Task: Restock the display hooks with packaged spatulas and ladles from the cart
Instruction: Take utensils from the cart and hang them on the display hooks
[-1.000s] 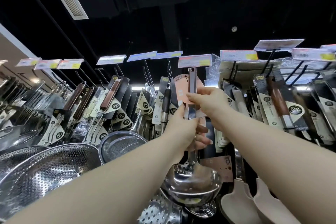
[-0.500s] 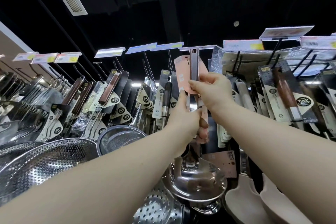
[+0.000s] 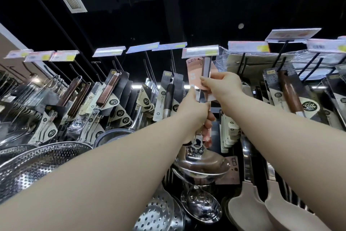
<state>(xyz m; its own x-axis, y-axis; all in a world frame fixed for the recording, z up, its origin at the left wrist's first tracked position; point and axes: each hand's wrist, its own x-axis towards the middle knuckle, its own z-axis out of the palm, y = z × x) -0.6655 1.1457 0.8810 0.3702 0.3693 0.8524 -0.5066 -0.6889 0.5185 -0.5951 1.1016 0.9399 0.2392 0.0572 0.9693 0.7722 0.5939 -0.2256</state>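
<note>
A steel ladle (image 3: 203,165) with a pink card on its handle is held up in front of the display. My left hand (image 3: 193,112) grips the middle of the handle. My right hand (image 3: 222,85) pinches the handle and the pink card (image 3: 192,70) near the top. The handle's top end sits right under a clear price tag (image 3: 200,51) at the tip of a hook. The hook's rod is hidden behind the card and handle. The cart is out of view.
Hooks to the left carry packaged wooden-handled spatulas (image 3: 108,92) and a black-handled utensil (image 3: 168,95). More packaged tools (image 3: 288,94) hang right. Below are perforated steel strainers (image 3: 37,163), a slotted skimmer (image 3: 161,214), a small ladle (image 3: 202,204) and beige silicone spatulas (image 3: 249,210).
Both hands have lifted the ladle higher, bringing the handle's top end up to the price tag at the hook tip. The view has tilted slightly upward.
</note>
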